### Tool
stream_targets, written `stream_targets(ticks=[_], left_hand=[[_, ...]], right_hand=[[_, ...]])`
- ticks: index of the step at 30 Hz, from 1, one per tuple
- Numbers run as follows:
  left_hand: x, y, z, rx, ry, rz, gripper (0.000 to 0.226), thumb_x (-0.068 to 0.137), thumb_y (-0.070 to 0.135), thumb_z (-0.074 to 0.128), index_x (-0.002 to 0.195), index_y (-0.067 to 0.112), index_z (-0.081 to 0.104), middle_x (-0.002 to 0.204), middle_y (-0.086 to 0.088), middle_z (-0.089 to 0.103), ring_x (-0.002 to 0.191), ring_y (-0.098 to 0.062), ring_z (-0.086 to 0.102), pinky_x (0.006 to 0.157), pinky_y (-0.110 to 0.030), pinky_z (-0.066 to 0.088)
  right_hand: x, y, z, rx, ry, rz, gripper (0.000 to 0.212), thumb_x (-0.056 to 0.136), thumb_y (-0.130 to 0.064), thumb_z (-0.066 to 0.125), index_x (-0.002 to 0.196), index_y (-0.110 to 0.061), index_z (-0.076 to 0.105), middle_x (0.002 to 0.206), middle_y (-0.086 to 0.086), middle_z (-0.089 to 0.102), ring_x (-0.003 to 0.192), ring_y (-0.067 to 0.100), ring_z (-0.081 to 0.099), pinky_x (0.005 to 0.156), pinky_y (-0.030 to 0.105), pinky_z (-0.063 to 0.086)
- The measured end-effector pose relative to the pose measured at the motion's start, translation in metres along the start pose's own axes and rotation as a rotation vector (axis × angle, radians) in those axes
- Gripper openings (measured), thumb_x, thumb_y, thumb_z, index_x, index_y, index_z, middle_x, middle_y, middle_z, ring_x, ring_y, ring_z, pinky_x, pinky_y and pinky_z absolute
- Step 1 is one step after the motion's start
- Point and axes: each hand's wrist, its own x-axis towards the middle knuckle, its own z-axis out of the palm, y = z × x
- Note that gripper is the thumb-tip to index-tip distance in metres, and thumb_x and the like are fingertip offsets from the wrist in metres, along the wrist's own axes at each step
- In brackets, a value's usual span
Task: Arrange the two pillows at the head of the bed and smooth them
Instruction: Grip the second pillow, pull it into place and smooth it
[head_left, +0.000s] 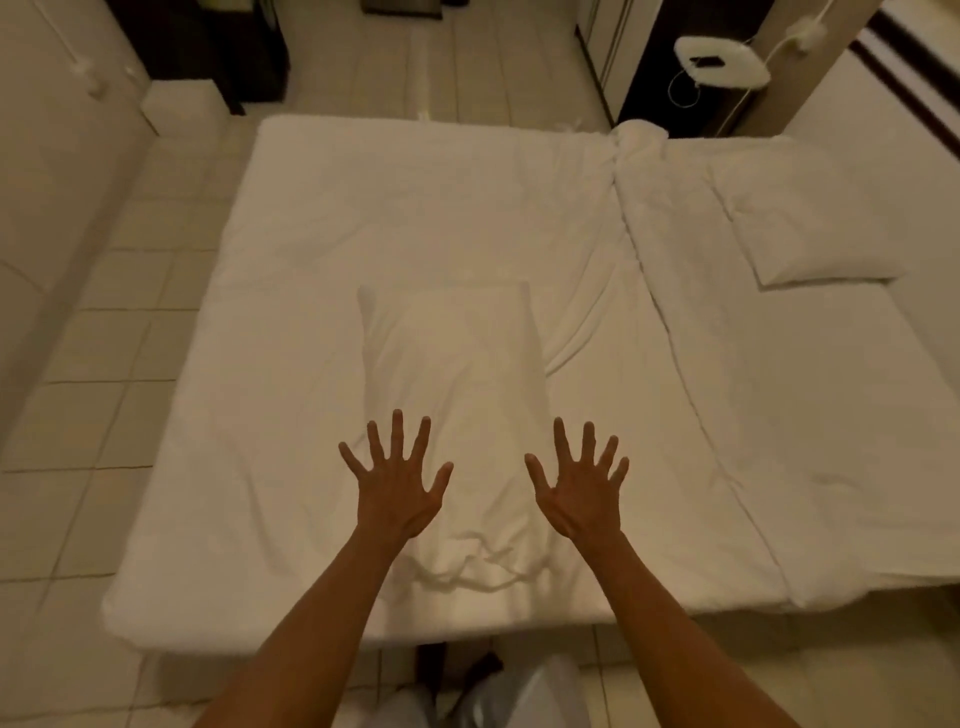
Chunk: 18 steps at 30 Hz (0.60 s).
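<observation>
A wide bed covered in a white, lightly creased sheet fills the view, seen from its near edge. A soft white rectangular pillow lies lengthwise on the bed, its near end wrinkled and close to the bed's near edge, roughly midway along that edge of the left mattress. A second white rectangular pillow lies toward the bed's far right corner, set at a slight angle, well apart from the first. A seam or fold in the white bedding runs from the far edge down toward the near right corner between the two pillows, bunched into a small knot at the far edge.

Both bare arms reach forward from the near edge. The left hand is spread flat, palm down, over the near left part of the first pillow, its fingers wide apart. The right hand is spread the same way at the pillow's near right side, fingers apart, holding nothing. Whether the palms press the cloth or hover just above it cannot be told.

Pale square floor tiles surround the bed. Beyond the far edge stands a dark cabinet with a white device and its cord on top.
</observation>
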Motion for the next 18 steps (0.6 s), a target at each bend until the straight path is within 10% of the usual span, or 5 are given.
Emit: stream_targets(ticks=[6,18], left_hand=[[0.074,-0.021,0.017,0.043,0.053,-0.055,0.075,0.093,0.069,0.020,0.156,0.030,0.022,0.164,-0.016,0.012,0.147,-0.047,0.019,0.108,-0.078,0.010],[0.292,-0.036,0.166,-0.311,0.062,-0.367,0.109,0.062,0.100,0.030,0.147,0.053,-0.021,0.166,-0.005,-0.014,0.150,-0.042,0.002,0.110,-0.075,0.013]], right_hand=[[0.098,-0.007,-0.004,0.118,-0.083,0.052,0.089,0.081,-0.088,0.013,0.154,-0.044,-0.013,0.165,0.017,-0.011,0.147,0.054,-0.010,0.116,0.067,0.002],[0.337,-0.049,0.170,0.213,-0.065,-0.062,0.109,0.064,-0.100,0.028,0.148,-0.052,-0.023,0.164,0.017,-0.016,0.145,0.057,-0.004,0.117,0.067,0.002]])
